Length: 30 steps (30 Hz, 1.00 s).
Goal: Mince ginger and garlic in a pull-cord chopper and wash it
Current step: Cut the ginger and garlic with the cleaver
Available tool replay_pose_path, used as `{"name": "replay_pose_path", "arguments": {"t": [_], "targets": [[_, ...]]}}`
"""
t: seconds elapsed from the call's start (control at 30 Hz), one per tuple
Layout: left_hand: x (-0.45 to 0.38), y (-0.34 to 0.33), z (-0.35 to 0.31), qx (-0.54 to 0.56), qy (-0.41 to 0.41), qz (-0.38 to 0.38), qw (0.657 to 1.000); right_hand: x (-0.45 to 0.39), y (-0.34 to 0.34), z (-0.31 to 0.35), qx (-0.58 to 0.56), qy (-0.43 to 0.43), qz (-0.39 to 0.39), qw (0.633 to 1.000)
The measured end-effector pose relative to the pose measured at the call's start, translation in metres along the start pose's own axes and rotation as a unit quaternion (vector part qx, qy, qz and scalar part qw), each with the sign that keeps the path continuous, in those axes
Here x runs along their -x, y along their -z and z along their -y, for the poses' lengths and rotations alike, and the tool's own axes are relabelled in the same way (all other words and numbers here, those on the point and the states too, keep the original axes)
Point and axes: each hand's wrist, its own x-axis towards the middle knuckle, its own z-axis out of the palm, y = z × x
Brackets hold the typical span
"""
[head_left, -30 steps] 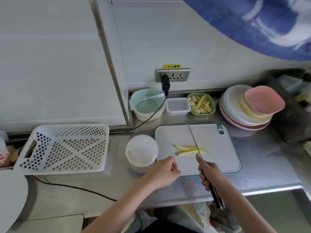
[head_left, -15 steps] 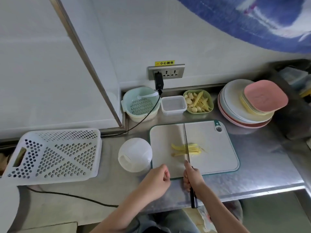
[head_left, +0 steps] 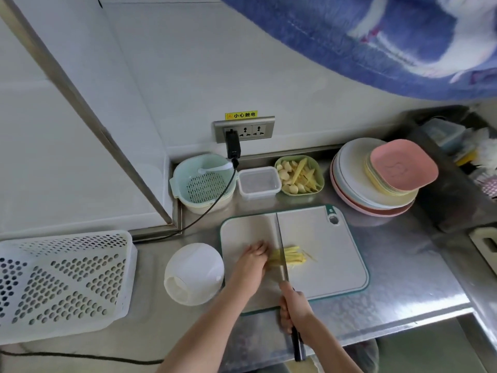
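Yellow ginger strips (head_left: 291,257) lie in a bunch on the grey cutting board (head_left: 322,238). My left hand (head_left: 252,258) presses down on their left end with curled fingers. My right hand (head_left: 294,308) grips the handle of a long knife (head_left: 281,249), whose blade lies across the strips. The white pull-cord chopper (head_left: 193,273) stands just left of the board. A green bowl (head_left: 298,175) at the back holds garlic cloves and more ginger strips.
A pale green colander bowl (head_left: 204,181) and a clear lidded box (head_left: 259,183) stand by the wall. Stacked plates (head_left: 382,176) sit at the back right. A white perforated basket (head_left: 61,281) lies overturned on the left. A black cable (head_left: 209,214) runs from the wall socket.
My left hand has moved forward onto the board and now holds the ginger strips. The knife blade has come down across the strips.
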Motion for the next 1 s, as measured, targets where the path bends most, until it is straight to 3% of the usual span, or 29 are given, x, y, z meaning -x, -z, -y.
{"name": "replay_pose_path", "arguments": {"t": [0.47,0.67,0.73,0.83,1.0], "targets": [[0.005,-0.017,0.003,0.094,-0.009,-0.079,0.992,0.005,-0.006,0.006,-0.034,-0.025,0.0,0.999],[0.005,-0.016,-0.001,0.142,0.019,-0.082,0.986,0.018,-0.011,0.008,-0.029,0.046,-0.043,0.998],[0.005,-0.016,-0.001,0.151,0.023,-0.079,0.985,0.023,-0.01,0.008,0.01,0.108,-0.116,0.987],[0.007,-0.016,-0.002,0.159,0.023,-0.073,0.984,0.021,-0.011,0.01,0.179,0.196,-0.193,0.945],[0.006,-0.018,-0.003,0.166,0.026,-0.076,0.983,0.007,-0.013,0.006,0.236,0.184,-0.22,0.929]]}}
